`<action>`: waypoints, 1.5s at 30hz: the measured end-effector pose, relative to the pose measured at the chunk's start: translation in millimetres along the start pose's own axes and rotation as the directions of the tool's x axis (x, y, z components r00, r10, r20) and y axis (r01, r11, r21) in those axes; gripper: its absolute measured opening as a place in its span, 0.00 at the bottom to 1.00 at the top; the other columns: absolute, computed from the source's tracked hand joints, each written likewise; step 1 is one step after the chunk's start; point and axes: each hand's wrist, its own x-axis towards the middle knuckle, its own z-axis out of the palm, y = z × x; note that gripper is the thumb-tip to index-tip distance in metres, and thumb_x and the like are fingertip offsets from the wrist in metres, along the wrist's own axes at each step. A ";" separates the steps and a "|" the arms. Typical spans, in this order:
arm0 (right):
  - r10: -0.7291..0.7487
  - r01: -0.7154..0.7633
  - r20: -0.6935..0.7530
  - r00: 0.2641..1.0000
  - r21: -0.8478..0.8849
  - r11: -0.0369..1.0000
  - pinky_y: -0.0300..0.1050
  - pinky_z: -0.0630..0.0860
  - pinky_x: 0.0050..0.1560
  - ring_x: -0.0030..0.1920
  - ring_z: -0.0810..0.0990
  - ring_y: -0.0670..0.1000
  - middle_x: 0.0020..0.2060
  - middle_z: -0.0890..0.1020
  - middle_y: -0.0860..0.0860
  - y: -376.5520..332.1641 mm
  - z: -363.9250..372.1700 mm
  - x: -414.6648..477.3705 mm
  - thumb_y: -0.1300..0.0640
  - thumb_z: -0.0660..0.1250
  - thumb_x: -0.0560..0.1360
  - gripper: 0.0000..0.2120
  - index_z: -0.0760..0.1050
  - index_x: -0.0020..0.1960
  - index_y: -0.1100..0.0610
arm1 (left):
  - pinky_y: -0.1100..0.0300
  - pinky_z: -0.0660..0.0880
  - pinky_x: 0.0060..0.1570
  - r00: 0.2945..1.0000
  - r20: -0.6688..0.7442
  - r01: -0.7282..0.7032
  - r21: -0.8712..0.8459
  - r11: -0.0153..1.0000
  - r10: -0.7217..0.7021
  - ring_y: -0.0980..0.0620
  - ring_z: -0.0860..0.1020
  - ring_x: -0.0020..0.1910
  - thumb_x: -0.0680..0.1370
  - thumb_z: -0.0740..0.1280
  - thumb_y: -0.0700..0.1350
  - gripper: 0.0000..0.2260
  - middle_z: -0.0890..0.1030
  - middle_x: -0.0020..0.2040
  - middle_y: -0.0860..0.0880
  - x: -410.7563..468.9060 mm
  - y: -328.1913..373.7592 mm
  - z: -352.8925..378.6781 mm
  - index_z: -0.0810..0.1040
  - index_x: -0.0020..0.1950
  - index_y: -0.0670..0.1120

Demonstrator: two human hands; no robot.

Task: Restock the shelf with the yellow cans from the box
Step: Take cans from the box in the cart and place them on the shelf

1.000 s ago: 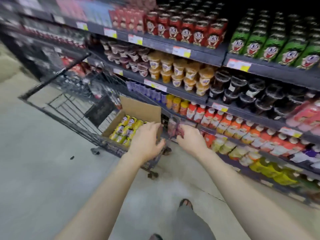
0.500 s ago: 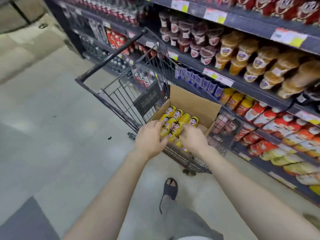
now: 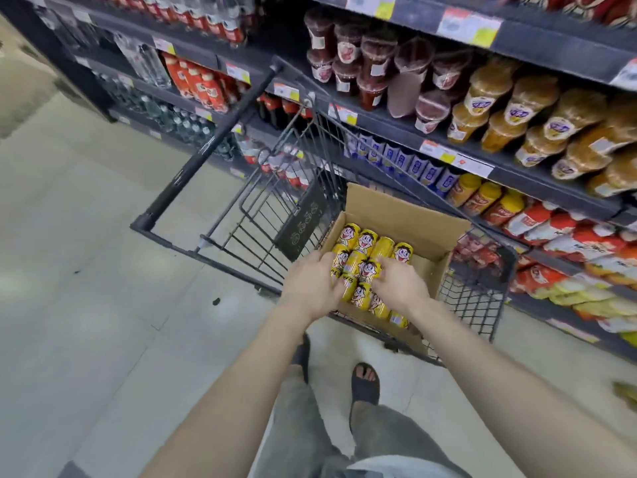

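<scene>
Shop shelves (image 3: 551,51) fill my two o'clock; in the box (image 3: 396,210) at twelve, my left hand (image 3: 312,286) curls round yellow cans (image 3: 365,241) and my right hand (image 3: 400,286) bends over others, grip unclear, so I should wrap each can fully before lifting.

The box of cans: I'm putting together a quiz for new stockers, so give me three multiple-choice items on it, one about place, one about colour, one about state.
1. The box stands:
A on the floor
B in the cart
C on a shelf

2. The cans in it are:
A green
B red
C yellow

3. The box is:
A taped shut
B open on top
C crushed flat

Answers:
1 B, the cart's wire walls surround it.
2 C, they are yellow with a cartoon face.
3 B, the cans show from above.
</scene>
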 end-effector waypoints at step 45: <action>0.529 -0.574 0.226 0.818 0.389 0.721 0.45 0.75 0.53 0.60 0.79 0.60 0.60 0.81 0.60 205.0 120.6 305.2 0.41 0.66 0.78 0.27 0.76 0.64 0.62 | 0.62 0.76 0.43 0.860 0.507 0.233 -0.278 0.932 -0.063 0.49 0.80 0.44 0.80 0.68 0.49 0.29 0.81 0.63 0.42 335.4 34.9 260.2 0.65 0.80 0.45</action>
